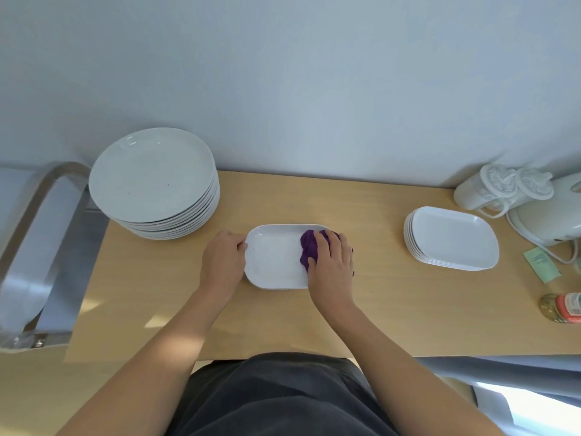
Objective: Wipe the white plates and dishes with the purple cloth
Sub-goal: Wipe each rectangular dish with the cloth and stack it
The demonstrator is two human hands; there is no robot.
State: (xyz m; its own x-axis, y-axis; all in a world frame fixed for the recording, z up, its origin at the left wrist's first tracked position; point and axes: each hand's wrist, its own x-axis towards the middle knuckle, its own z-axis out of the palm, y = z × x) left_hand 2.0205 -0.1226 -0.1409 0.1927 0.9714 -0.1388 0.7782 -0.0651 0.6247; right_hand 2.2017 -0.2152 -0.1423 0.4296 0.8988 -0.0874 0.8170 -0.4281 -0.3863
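At the middle of the worktop [361, 309], straight ahead of the person, lies a white rectangular dish [274, 259] with its long axis running left to right between the hands. The purple cloth [309, 247] sits bunched on the right end of the dish, under the right hand [332, 259], whose fingers curl down over the wad and press it against the dish floor. The left hand [224, 259] pinches the left rim, thumb on top, steadying the dish flat on the wood. Most of the dish floor lies bare to the left of the cloth, so the next stroke probably runs leftward along the long axis toward the bracing hand, which is well placed to stop a slide. Both forearms reach forward from the body and angle inward, wrists low.

Further out, a stack of matching rectangular dishes [452, 239] stands to the right, nearer the right hand, and a taller stack of round plates [154, 180] stands at the left rear against the wall. A white kettle [544, 221] and a small bottle [562, 308] sit at the far right edge.
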